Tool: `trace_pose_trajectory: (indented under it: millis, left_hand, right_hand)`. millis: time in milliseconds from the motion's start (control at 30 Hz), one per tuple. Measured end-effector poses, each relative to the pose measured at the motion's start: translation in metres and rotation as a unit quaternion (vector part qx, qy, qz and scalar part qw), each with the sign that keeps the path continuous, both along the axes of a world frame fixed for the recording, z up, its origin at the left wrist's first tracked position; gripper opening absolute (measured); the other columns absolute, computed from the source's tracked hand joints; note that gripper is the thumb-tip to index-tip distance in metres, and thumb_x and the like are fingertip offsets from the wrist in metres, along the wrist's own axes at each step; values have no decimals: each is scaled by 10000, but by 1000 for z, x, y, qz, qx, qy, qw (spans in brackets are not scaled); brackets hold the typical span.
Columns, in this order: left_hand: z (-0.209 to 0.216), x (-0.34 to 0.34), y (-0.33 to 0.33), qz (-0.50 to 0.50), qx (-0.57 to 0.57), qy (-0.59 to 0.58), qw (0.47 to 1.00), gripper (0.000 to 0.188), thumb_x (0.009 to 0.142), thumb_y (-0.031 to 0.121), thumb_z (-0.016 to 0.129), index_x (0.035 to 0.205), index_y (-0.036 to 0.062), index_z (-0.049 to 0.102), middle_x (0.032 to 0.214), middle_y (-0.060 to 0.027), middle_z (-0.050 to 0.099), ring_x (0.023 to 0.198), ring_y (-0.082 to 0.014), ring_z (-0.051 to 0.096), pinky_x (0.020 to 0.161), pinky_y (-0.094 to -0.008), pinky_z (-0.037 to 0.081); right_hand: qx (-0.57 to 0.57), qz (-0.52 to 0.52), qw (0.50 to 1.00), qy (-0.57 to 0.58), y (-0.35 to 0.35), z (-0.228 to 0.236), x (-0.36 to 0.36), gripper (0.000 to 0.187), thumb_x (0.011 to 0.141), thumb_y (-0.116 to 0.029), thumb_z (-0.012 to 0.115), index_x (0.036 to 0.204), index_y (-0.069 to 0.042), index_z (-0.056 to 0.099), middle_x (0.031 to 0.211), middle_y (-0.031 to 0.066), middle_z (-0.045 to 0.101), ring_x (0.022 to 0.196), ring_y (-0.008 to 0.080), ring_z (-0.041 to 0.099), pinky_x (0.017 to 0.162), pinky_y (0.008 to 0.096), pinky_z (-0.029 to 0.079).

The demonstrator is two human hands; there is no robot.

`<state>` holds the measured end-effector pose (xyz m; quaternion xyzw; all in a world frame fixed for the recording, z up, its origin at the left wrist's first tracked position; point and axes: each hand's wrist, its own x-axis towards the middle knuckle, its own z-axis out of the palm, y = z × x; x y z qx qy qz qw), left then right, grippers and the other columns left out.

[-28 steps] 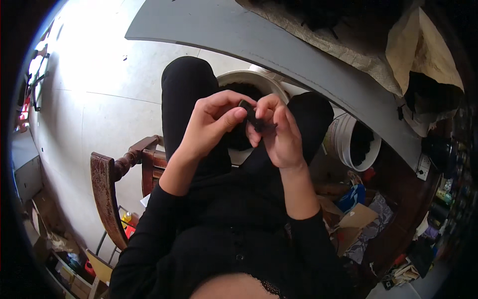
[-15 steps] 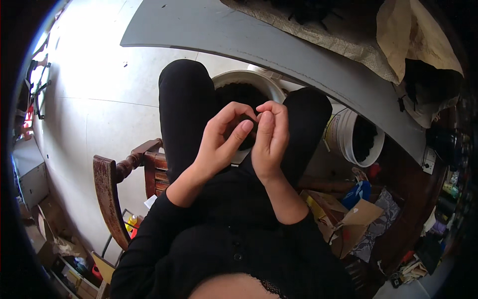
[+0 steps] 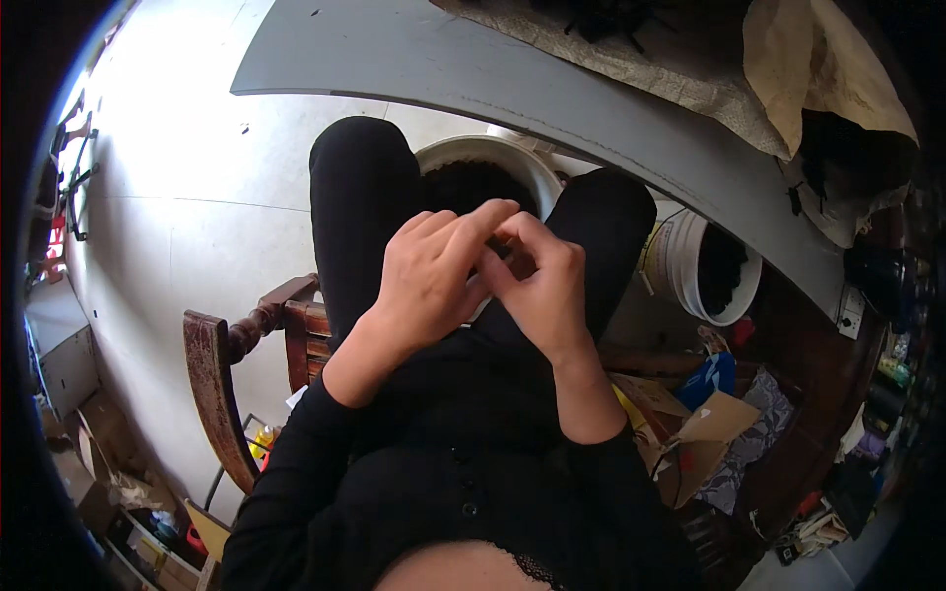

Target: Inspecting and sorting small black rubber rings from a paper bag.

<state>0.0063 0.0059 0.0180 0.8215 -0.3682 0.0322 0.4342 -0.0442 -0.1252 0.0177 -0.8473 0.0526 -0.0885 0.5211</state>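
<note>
Past a brown wooden chair (image 3: 209,379) come the left hand (image 3: 426,271), fingers bent; a pale bucket (image 3: 537,175) of black material (image 3: 475,185) between the knees (image 3: 363,158); the right hand (image 3: 548,291), curled against the left, any grip in either impossible to tell; and a white bucket (image 3: 684,271).

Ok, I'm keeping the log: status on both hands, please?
Left hand and right hand close together, fingers bent. Anything held is hidden from view. Pale bucket of dark material partly covered by hands. Gray board beyond, apart from hands.
</note>
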Motion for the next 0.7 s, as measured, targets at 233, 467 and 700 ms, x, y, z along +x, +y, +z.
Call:
trace_pose_trajectory:
  millis: [233, 467, 700]
  left_hand:
    - [-12, 3, 10, 30, -202, 156, 966, 421, 668, 86, 746, 1016, 49, 511, 923, -70, 508, 882, -190, 519, 811, -284, 415]
    - [-15, 0, 12, -120, -399, 493, 764, 263, 781, 97, 709, 882, 35, 473, 912, -33, 501, 837, -102, 533, 763, -241, 465]
    - [-5, -4, 7, -66, -345, 522, 777, 179, 813, 7, 649, 902, 20, 494, 941, -31, 540, 841, -99, 572, 761, -233, 474]
  right_hand:
    - [364, -24, 929, 66, -19, -1, -9, 206, 892, -140, 564, 997, 31, 611, 756, 25, 584, 611, 60, 511, 552, 199, 428]
    - [383, 46, 922, 19, -12, 0, -8, 259, 900, -149, 547, 1061, 44, 606, 838, 65, 604, 655, 102, 536, 619, 211, 438]
    - [135, 70, 986, -76, -11, 4, -7, 239, 904, -128, 520, 1065, 20, 616, 834, 75, 609, 659, 106, 536, 600, 229, 442]
